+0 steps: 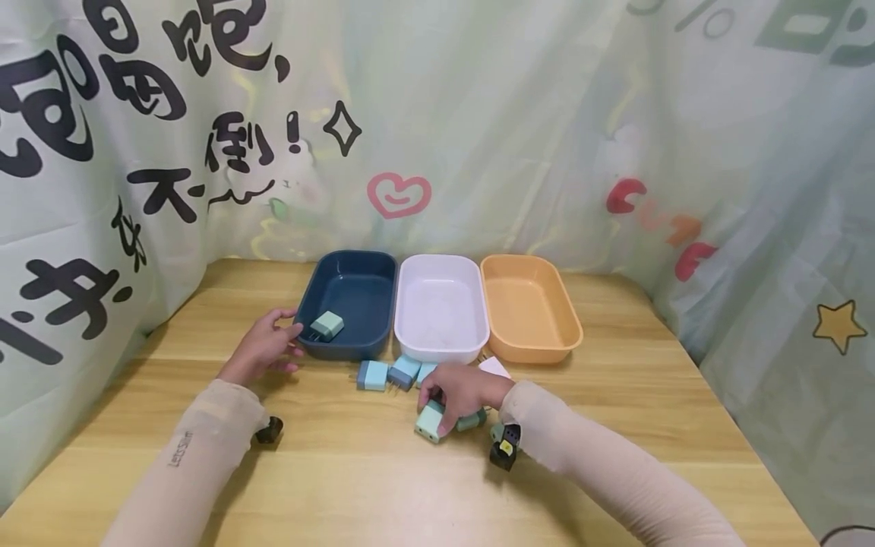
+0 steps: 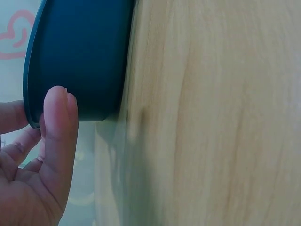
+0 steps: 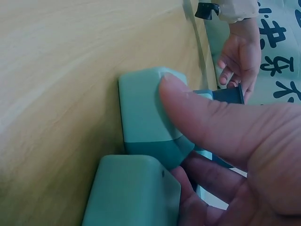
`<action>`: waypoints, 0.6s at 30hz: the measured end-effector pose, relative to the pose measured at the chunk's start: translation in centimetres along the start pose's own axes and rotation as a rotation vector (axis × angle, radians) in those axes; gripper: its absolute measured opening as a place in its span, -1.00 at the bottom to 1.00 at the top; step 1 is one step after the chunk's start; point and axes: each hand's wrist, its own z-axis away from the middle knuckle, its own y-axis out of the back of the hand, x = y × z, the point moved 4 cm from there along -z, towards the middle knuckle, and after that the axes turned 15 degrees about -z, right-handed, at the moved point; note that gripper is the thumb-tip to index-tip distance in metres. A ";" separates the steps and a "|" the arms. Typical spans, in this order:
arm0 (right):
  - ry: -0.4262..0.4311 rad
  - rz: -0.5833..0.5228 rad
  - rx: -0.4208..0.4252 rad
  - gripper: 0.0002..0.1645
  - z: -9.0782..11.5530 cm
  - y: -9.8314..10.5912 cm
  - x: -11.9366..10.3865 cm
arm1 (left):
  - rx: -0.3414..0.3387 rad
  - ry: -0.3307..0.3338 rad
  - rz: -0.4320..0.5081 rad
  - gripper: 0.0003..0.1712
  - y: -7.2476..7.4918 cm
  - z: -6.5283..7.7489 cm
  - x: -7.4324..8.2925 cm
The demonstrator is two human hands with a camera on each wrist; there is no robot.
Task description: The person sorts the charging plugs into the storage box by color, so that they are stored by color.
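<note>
My left hand (image 1: 268, 348) pinches the rim at the near left corner of the navy tray (image 1: 355, 351), thumb against the outer wall (image 2: 89, 61). Inside that tray lies one mint-green charger plug (image 1: 328, 325). My right hand (image 1: 468, 386) holds another mint-green charger plug (image 1: 429, 422) between thumb and fingers, low over the table; in the right wrist view the thumb presses the two-tone plug's face (image 3: 148, 106). Close beside it is a further green plug (image 3: 124, 193). Beneath the right hand, a green plug (image 1: 472, 420) is partly hidden.
A white tray (image 1: 443, 351) and an orange tray (image 1: 533, 354) stand right of the navy one. Blue charger plugs (image 1: 372, 375) lie before the trays, with a pale pink plug (image 1: 494, 368) behind my right hand. A printed curtain (image 1: 478, 137) hangs behind the table.
</note>
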 end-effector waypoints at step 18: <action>0.090 0.085 0.116 -0.57 0.7 0.0 -0.4 | 0.001 -0.017 0.001 -0.41 -0.1 0.0 0.1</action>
